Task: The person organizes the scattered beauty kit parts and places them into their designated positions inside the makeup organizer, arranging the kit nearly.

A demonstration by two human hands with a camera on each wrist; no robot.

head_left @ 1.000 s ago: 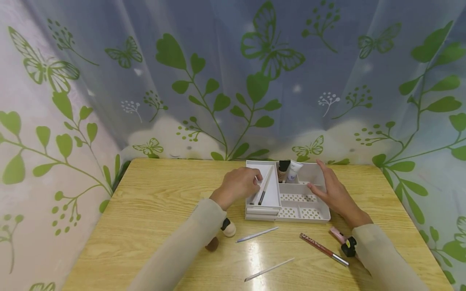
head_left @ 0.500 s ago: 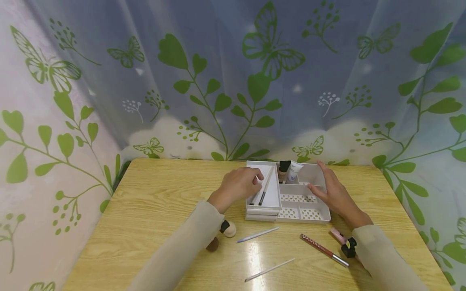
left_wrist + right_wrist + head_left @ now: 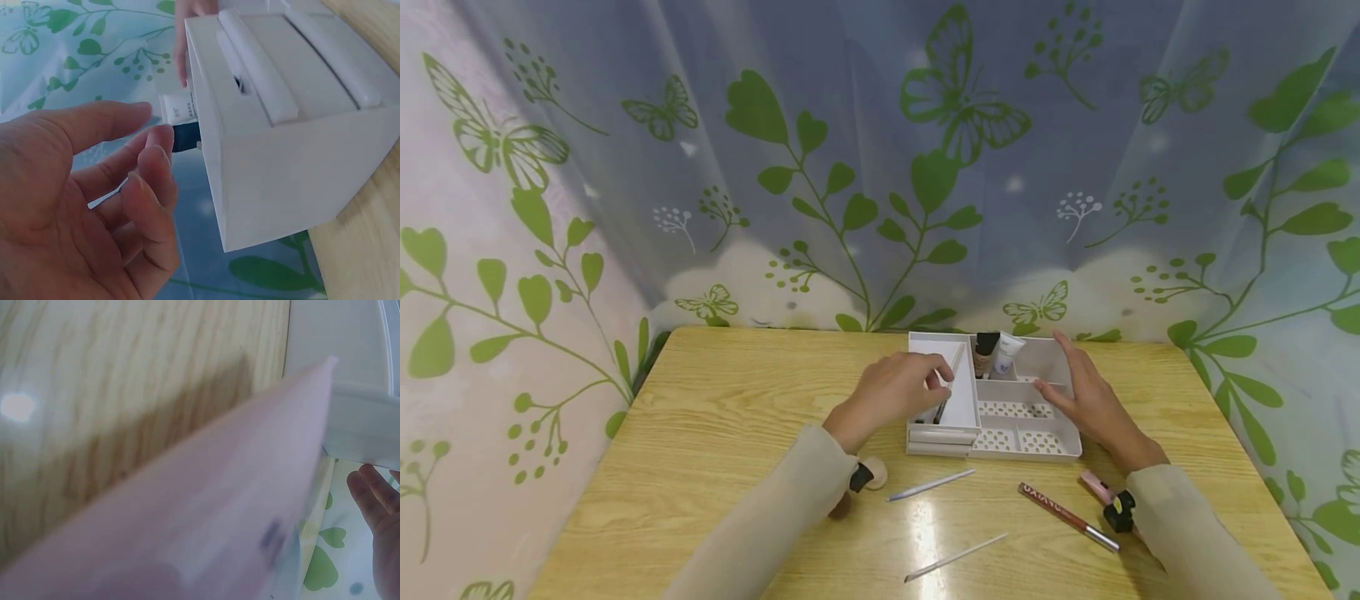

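Note:
A white plastic organizer (image 3: 1026,454) stands near the table's back edge. In its raised left tray (image 3: 962,408) lie two slim makeup brushes (image 3: 942,410), partly hidden by my left hand (image 3: 898,387). That hand hovers over the tray, fingers loosely bent; the left wrist view shows thumb and fingertips apart, with nothing seen between them. My right hand (image 3: 1093,408) rests at the organizer's right side, fingers straight along the outer wall and thumb over a divider. A black-capped tube (image 3: 983,354) and a white tube (image 3: 1006,354) stand in the back compartment.
On the table (image 3: 730,392) in front lie a pale pen-like stick (image 3: 931,485), a thin brush (image 3: 955,558), a reddish-brown tube (image 3: 1063,515) and a pink tube (image 3: 1096,485). A round beige item (image 3: 874,473) sits by the left sleeve. A patterned curtain (image 3: 850,167) hangs behind.
My left hand has shifted slightly right over the tray, and its fingers have spread a little. The right hand and the organizer have stayed in place.

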